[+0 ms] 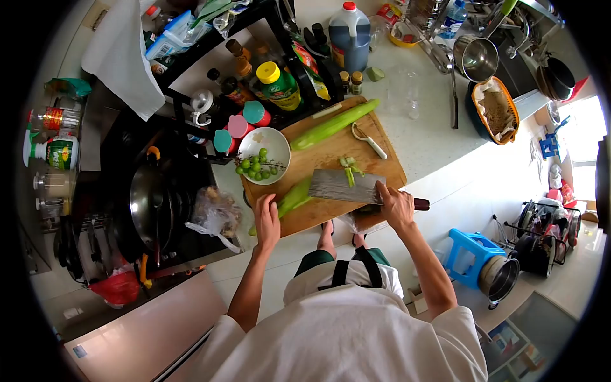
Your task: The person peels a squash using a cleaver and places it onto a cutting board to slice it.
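My right hand (398, 205) is wrapped round the handle of a wide cleaver (337, 185). Its blade lies over the wooden cutting board (382, 167), at the cut end of a long green gourd (294, 197). With curved fingers, my left hand (267, 219) holds that gourd near its other end, which pokes out past the palm. Green trimmings (350, 167) are by the blade's upper edge. A second long green gourd (336, 124) lies whole across the far side of the board, beside a white-handled peeler (370, 141).
Left of the board is a white bowl (284, 141) of green grapes. Behind stand colourful-lidded jars (238, 127) and a yellow-capped bottle (278, 86). A wok (145, 200) is on the stove, with a plastic bag (216, 213) nearby. An orange-rimmed basket (507, 135) sits at the counter edge.
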Action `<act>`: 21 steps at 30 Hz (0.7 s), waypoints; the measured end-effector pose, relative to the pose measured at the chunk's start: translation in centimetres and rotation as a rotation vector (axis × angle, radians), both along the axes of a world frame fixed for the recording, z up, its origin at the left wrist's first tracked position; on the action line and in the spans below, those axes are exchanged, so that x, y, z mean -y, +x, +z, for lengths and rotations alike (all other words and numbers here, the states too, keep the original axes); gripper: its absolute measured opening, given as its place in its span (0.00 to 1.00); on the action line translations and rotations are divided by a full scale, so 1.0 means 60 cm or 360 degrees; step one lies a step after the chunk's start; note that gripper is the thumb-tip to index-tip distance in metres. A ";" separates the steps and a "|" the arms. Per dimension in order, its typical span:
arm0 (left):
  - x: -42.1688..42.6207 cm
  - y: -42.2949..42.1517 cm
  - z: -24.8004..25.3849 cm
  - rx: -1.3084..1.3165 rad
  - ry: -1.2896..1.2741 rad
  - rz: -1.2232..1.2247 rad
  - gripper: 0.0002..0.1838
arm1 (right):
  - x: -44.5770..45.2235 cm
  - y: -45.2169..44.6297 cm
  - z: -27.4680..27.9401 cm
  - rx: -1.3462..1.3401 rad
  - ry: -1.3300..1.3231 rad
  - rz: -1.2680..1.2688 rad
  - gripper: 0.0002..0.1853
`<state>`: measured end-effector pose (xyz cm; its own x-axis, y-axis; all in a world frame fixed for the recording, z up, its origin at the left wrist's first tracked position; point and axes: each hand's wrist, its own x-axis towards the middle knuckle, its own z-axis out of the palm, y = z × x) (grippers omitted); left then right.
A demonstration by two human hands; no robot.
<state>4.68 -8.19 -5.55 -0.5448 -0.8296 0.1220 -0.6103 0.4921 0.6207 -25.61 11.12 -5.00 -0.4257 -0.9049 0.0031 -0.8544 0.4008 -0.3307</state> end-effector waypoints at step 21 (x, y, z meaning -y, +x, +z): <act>-0.002 -0.337 0.013 0.0156 0.0456 -0.1181 0.11 | 0.005 -0.039 -0.038 -0.0014 -0.0165 0.0347 0.26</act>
<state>-15.57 -8.07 -4.80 -0.9640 -0.2383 -0.1177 -0.2444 0.6208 0.7449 -27.96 10.79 -7.31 -0.2198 -0.9700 0.1038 -0.9201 0.1707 -0.3526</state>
